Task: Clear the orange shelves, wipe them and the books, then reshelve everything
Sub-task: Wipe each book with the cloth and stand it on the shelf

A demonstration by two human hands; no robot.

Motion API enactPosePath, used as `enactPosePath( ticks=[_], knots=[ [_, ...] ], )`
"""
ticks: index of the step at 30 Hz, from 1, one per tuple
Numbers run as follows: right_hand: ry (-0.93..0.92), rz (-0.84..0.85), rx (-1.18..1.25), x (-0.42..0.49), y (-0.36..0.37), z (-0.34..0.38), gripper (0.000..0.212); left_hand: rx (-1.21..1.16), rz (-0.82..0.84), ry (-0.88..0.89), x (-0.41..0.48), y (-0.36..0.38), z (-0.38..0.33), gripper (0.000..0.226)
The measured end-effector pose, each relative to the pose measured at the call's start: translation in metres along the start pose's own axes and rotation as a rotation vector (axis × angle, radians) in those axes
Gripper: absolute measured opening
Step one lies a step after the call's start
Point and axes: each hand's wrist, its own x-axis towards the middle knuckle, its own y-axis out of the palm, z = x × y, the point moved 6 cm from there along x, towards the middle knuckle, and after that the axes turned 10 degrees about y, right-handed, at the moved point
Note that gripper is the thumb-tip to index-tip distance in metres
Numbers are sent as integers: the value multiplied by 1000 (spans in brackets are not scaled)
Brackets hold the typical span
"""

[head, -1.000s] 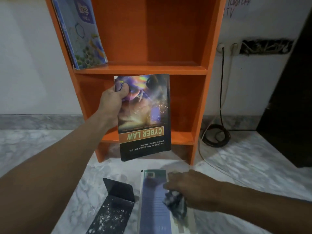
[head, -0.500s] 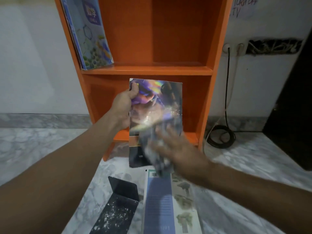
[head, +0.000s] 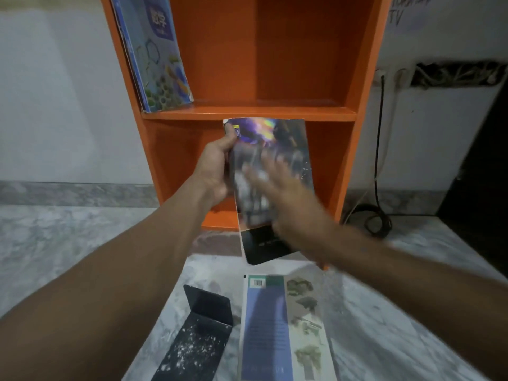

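My left hand [head: 215, 169] grips the left edge of a glossy dark book [head: 286, 138], held upside down in front of the lower orange shelf [head: 220, 218]. Across its cover my right hand [head: 291, 204] is blurred by motion, fingers stretched out, pressing a grey cloth [head: 253, 199] onto it. The middle shelf board [head: 247, 112] is bare except for a blue book [head: 162, 56] leaning against the unit's left wall. On the marble floor below lies another book [head: 266, 325], blue and white, barcode up.
A black metal bookend [head: 198, 334], speckled with white dust, lies on the floor left of the floor book. A coiled black cable [head: 376, 221] hangs from wall sockets [head: 390, 77] right of the shelf unit. A dark door [head: 483, 160] stands at far right.
My right hand lifted the cloth off the floor book and swept it up over the held book's cover. My left hand moved that book slightly right and closer to the shelf.
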Motion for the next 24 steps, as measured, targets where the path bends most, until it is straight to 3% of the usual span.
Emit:
enactPosePath(
  ticks=[1, 3, 4, 5, 7, 11, 13, 17, 20, 22, 24],
  knots=[
    [-119, 75, -43, -31, 24, 5, 83, -31, -13, 20, 0, -4, -3, 54],
    [-282, 447, -176, -82, 67, 5, 76, -79, -35, 45, -2, -13, -9, 47],
    [-289, 594, -207, -97, 74, 1, 71, -73, -43, 51, -3, -16, -10, 46],
    [-263, 635, -185, -98, 70, -1, 67, -51, -48, 58, -4, -20, -11, 46],
    [-160, 452, -64, -71, 40, -1, 66, -31, -38, 44, -4, -25, -9, 48],
    [23, -165, 192, 18, -58, -1, 64, 2, -6, -63, -9, -24, 1, 61],
    [118, -252, 136, 50, -70, 5, 68, 15, 22, -87, -8, -17, 4, 62],
    [158, -26, -27, 25, -2, 8, 83, 24, 100, -102, -9, -3, 3, 56],
    [-138, 107, -126, -57, 56, 16, 80, -69, -4, -27, -5, -16, -4, 52],
    [-184, 436, -180, -102, 95, 11, 54, -110, -47, 18, -2, -20, -8, 50],
    [-8, 801, -114, -128, 117, -3, 39, -106, -108, 68, 3, -22, -11, 50]
  ],
)
